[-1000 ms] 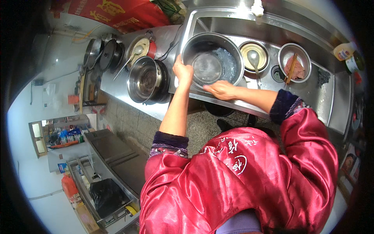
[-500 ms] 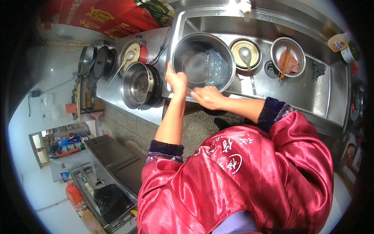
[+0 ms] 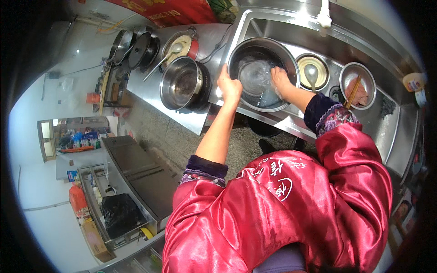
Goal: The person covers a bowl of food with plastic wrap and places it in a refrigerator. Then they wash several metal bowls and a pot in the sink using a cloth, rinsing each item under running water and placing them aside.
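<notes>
A large steel basin (image 3: 255,49) with water sits in the steel sink (image 3: 291,32). My left hand (image 3: 229,87) grips the basin's near left rim. Inside the basin, my right hand (image 3: 281,81) reaches into the water on the right side; what it touches is hidden by water and glare. A round shape, perhaps a lid or plate (image 3: 253,75), lies under the water at the basin's middle.
A small bowl with a ladle (image 3: 312,73) and a steel bowl with chopsticks and pink food (image 3: 357,86) sit right in the sink. A steel pot (image 3: 182,84) stands on the counter to the left, with pans (image 3: 136,45) beyond. A tap (image 3: 323,16) hangs above.
My right hand has moved from the basin's near rim into the water inside it. The left hand has slid along the rim and still holds it. The view has shifted.
</notes>
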A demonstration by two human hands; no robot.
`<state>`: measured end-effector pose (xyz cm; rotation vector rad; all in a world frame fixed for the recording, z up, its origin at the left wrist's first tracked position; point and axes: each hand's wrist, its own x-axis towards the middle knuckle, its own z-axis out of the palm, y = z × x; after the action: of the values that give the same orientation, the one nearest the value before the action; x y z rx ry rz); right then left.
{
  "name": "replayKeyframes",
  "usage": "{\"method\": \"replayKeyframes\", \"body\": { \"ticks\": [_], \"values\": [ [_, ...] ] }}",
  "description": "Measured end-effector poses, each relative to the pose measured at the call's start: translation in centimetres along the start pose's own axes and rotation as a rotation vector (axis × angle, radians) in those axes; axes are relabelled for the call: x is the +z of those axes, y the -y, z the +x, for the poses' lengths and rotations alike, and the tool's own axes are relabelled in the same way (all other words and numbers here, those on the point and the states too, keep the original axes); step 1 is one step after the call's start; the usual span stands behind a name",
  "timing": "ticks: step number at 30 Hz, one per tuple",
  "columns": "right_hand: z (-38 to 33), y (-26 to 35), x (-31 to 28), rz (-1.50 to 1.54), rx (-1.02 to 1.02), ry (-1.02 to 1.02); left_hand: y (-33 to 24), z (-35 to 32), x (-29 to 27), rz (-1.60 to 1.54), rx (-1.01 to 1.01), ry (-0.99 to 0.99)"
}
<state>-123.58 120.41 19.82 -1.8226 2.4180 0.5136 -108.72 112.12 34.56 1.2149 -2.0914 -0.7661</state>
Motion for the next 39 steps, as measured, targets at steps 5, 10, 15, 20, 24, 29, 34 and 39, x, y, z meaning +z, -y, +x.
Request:
{"method": "replayKeyframes", "body": {
  "ticks": [5,10,15,20,24,29,34,39],
  "values": [
    [-0.9,4.2,-3.6,0.453,-0.306,0.404,-0.5,-0.1,0.3,-0.059,0.006,-0.016],
    [-2.1,8.1,-8.9,1.911,-0.179,0.187,0.3,0.1,0.3,-0.062,0.048,-0.073],
    [-6.5,3.1,-8.6,1.336,-0.364,0.143,1.8,2.3,0.9,0.057,0.014,-0.031],
    [-9.3,0.4,-9.0,0.989,-0.41,0.122,2.7,3.5,1.3,-0.017,-0.073,0.101],
    [-8.2,6.0,-11.9,1.2,-0.089,-0.063,2.0,1.8,0.9,-0.083,-0.179,0.11],
    [-9.5,7.6,-11.7,1.163,-0.089,-0.305,0.5,0.7,-0.2,-0.076,-0.034,0.002],
    [-12.5,1.2,-8.1,0.872,-0.302,0.008,0.7,0.4,-0.9,0.011,-0.003,-0.018],
    [-5.3,-8.0,-4.4,0.027,-0.572,-0.163,0.4,-0.9,-0.5,0.042,0.19,-0.001]
  ]
}}
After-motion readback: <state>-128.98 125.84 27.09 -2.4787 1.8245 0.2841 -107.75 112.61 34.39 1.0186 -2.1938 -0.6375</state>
